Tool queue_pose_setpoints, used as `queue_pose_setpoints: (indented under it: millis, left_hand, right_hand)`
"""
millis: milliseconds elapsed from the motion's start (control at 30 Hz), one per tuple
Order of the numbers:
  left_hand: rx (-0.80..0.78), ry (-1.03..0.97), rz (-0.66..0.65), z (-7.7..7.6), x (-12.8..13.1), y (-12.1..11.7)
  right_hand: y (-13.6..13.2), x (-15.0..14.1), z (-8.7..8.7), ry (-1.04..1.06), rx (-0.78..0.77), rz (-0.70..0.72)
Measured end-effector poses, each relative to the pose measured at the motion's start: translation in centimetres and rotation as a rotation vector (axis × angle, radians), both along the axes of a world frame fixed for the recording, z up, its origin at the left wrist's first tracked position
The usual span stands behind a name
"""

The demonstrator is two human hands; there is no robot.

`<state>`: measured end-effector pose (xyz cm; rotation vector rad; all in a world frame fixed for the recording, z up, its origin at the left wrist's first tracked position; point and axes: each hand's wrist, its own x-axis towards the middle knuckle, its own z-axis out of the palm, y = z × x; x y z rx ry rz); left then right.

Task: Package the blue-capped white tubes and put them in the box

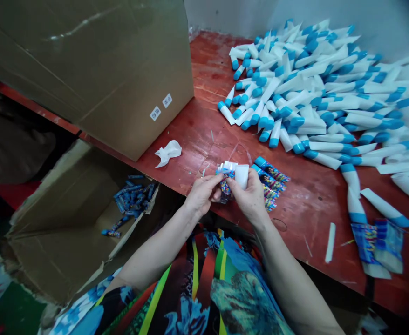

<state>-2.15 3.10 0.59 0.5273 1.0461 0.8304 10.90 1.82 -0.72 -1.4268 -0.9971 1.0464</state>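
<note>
Close to the table's front edge, my left hand (pixel 203 194) pinches a colourful printed plastic sleeve (pixel 225 185). My right hand (pixel 252 197) is closed around a white tube (pixel 241 175), its thumb against the sleeve. Both things meet between my fingers; whether the tube is inside the sleeve I cannot tell. Just right of my right hand lie several printed tubes with blue caps (pixel 272 171), side by side. A large heap of plain white tubes with blue caps (pixel 295 93) covers the back right of the table.
A tall cardboard box (pixel 120 83) stands on the red table (pixel 211 70) at left. Below the edge, an open carton (pixel 68 232) holds several printed tubes (pixel 132 200). Crumpled white paper (pixel 168 152), a white strip (pixel 330 242) and flat printed sleeves (pixel 389 244) lie on the table.
</note>
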Motion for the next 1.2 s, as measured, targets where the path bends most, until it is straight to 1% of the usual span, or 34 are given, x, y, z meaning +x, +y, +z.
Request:
queue_pose_setpoints:
  millis: [100, 167, 233, 267, 333, 367, 433, 467, 533, 567, 667, 733, 867, 933, 1000, 1067, 1200]
  left_hand:
    - [0.032, -0.015, 0.013, 0.2, -0.1, 0.2]
    - [0.033, 0.007, 0.051, 0.1, 0.0, 0.3]
    - [0.027, 0.037, 0.114, -0.2, 0.0, 0.5]
    - [0.024, 0.054, 0.146, -0.3, 0.0, 0.6]
    - [0.015, 0.089, 0.198, -0.6, -0.1, 0.8]
    - [0.008, 0.105, 0.215, -0.7, -0.1, 0.9]
    - [-0.004, 0.129, 0.241, -0.7, 0.0, 0.9]
    - [-0.006, 0.138, 0.256, -0.6, 0.1, 1.0]
    - [0.004, 0.153, 0.288, -0.4, 0.2, 1.0]
    - [0.013, 0.159, 0.298, -0.4, 0.3, 1.0]
    - [0.027, 0.165, 0.297, -0.2, 0.3, 1.0]
    - [0.019, 0.159, 0.286, -0.3, 0.2, 1.0]
    - [-0.002, 0.131, 0.257, -0.6, -0.1, 0.9]
    - [-0.006, 0.114, 0.247, -0.7, -0.2, 0.8]
    - [-0.013, 0.098, 0.257, -0.7, -0.3, 0.8]
    - [-0.020, 0.085, 0.277, -0.7, -0.4, 0.7]
    - [-0.054, 0.058, 0.299, -0.5, -0.2, 0.8]
  right_hand:
    - [0.1, -0.1, -0.3, 0.096, -0.068, 0.003]
    - [0.0, 0.1, -0.5, 0.171, -0.095, 0.016]
    - [-0.5, 0.6, -0.5, 0.209, -0.079, 0.067]
    - [-0.9, 0.9, -0.4, 0.209, -0.063, 0.114]
    - [-1.9, 1.5, 0.1, 0.159, -0.037, 0.239]
    - [-2.5, 1.6, 0.4, 0.099, -0.031, 0.309]
    - [-3.5, 1.7, 0.9, -0.090, -0.008, 0.406]
    - [-3.8, 1.7, 1.1, -0.191, 0.014, 0.417]
    - [-4.2, 1.5, 1.1, -0.336, 0.058, 0.371]
    - [-4.3, 1.5, 1.0, -0.363, 0.070, 0.326]
    - [-4.2, 1.7, 0.7, -0.339, 0.070, 0.225]
    - [-3.9, 2.0, 0.8, -0.309, 0.094, 0.204]
    - [-3.5, 2.7, 1.9, -0.349, 0.227, 0.150]
    - [-3.4, 2.9, 2.5, -0.373, 0.240, 0.110]
    - [-3.5, 3.0, 2.9, -0.324, 0.218, 0.082]
    - [-3.5, 3.0, 2.9, -0.207, 0.196, 0.063]
    - [-3.8, 2.6, 2.2, 0.041, 0.098, 0.021]
